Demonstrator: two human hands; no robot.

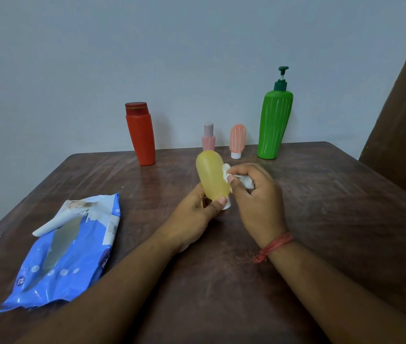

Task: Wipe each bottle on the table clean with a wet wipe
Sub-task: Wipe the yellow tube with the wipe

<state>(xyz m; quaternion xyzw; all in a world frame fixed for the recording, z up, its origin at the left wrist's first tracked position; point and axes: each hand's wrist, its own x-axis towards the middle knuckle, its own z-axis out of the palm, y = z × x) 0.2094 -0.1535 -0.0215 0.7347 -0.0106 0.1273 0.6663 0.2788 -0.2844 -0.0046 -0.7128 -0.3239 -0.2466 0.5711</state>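
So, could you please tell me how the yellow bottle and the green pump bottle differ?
The yellow bottle is held cap-down in the left hand; the green pump bottle stands untouched at the table's back. Yellow is small and translucent; green is taller, opaque, pump-topped. Both are plastic.

left grip (pixel 198 207) curled, right grip (pixel 254 192) pinching

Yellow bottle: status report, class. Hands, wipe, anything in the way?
Left hand grips yellow bottle near its white cap. Right hand presses wet wipe to its side. Nothing in the way.
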